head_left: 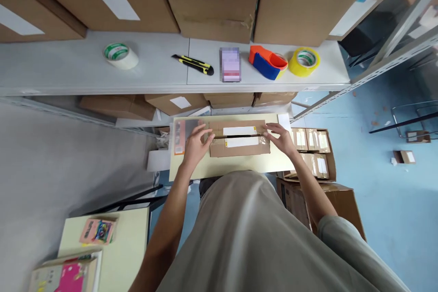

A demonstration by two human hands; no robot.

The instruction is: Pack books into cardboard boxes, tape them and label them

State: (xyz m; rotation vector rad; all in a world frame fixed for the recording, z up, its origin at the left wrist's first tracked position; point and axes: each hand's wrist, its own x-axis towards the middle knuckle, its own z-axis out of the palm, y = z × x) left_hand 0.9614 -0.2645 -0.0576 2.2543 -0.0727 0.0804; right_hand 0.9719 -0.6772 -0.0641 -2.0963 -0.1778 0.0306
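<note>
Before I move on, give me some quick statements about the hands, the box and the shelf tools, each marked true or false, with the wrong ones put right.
1. The left hand and right hand are at opposite ends of the cardboard box. True.
2. The box top is one unbroken surface. False: a dark slit runs along its middle.
3. The yellow tape roll is right of the orange-and-blue tape dispenser. True.
4. The utility knife is in the right hand. False: the utility knife lies on the grey shelf.
5. The box rests on the floor. False: it lies on the cream table.
</note>
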